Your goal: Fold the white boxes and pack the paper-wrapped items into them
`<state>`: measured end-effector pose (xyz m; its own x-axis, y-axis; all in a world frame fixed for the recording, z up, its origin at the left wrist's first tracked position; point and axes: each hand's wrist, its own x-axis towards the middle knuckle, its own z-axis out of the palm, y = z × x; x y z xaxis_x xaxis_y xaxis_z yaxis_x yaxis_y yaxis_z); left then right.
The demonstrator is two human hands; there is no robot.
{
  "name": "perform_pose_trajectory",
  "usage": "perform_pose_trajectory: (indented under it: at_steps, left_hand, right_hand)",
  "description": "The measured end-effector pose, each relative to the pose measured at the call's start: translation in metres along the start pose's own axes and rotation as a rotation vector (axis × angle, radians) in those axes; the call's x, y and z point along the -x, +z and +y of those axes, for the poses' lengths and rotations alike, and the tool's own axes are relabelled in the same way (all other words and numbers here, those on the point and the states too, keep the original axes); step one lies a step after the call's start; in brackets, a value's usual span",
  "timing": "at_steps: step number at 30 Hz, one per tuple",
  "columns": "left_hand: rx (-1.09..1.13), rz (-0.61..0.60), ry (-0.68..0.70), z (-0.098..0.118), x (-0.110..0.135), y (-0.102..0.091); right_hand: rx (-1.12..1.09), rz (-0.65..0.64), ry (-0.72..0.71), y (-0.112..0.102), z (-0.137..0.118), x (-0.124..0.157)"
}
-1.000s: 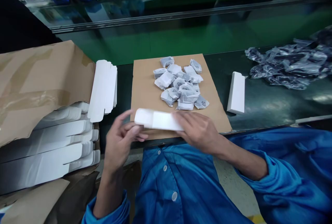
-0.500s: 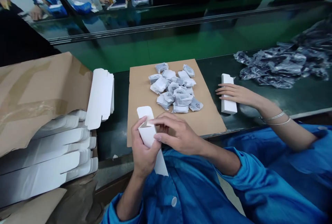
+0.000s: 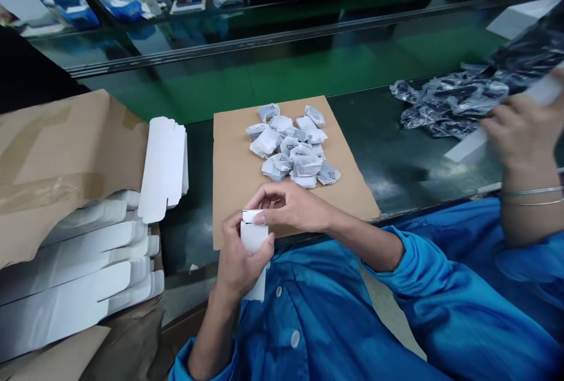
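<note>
My left hand (image 3: 238, 257) is wrapped round a small white carton (image 3: 254, 239), held upright close to my chest. My right hand (image 3: 288, 207) pinches the carton's top flap, folded over the open end. Just beyond my hands lies a brown cardboard sheet (image 3: 233, 175) with a heap of small wrapped packets (image 3: 291, 149) on it. To my left, a stack of flat white carton blanks (image 3: 165, 166) leans on an open brown box (image 3: 57, 151).
A co-worker's hand (image 3: 520, 128) at the right holds another white carton (image 3: 467, 147) above the dark green belt (image 3: 396, 151). Dark plastic bags (image 3: 453, 104) are piled at the back right. More flat blanks (image 3: 70, 281) lie stacked at the lower left. People work beyond the glass.
I turned the carton from lying flat to upright and folded its top flap down. The co-worker lifted the other white carton off the belt and drew it to the right.
</note>
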<state>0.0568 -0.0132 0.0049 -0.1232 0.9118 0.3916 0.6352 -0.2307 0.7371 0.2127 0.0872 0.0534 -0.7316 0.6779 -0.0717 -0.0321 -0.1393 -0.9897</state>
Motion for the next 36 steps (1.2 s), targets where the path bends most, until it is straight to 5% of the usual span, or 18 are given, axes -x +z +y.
perform_pose_trajectory:
  at_steps: [3,11,15,20,25,28,30,33,36]
  left_hand:
    - [0.065,0.116,0.045,-0.003,0.006,0.008]
    - [-0.164,-0.058,0.008,-0.003,0.006,-0.002]
    - [-0.142,-0.11,0.0,-0.007,0.005,-0.004]
    - [0.042,-0.092,-0.199,-0.006,0.006,-0.003]
    - [0.266,0.171,-0.445,-0.018,-0.015,0.004]
    - [0.503,0.313,-0.636,-0.037,-0.039,0.01]
    - [0.544,0.349,-0.645,-0.05,-0.051,0.012]
    - [0.392,0.389,-0.579,-0.063,-0.057,0.009]
    - [0.183,0.376,-0.519,-0.066,-0.052,0.003]
  right_hand:
    - [0.002,0.072,-0.037,0.007,0.004,0.004]
    - [0.015,0.138,-0.047,0.012,0.006,0.007]
    - [0.202,0.187,-0.253,0.019,0.019,0.011]
    - [0.618,0.241,-0.575,0.031,0.038,0.018]
    - [1.127,-0.087,-0.531,-0.006,0.004,-0.023]
    - [1.652,-0.086,-0.37,-0.044,-0.021,-0.073]
    - [1.849,-0.126,-0.246,-0.064,-0.028,-0.103]
    - [1.867,-0.18,-0.225,-0.077,-0.035,-0.117]
    - [1.821,-0.038,-0.281,-0.075,-0.046,-0.085]
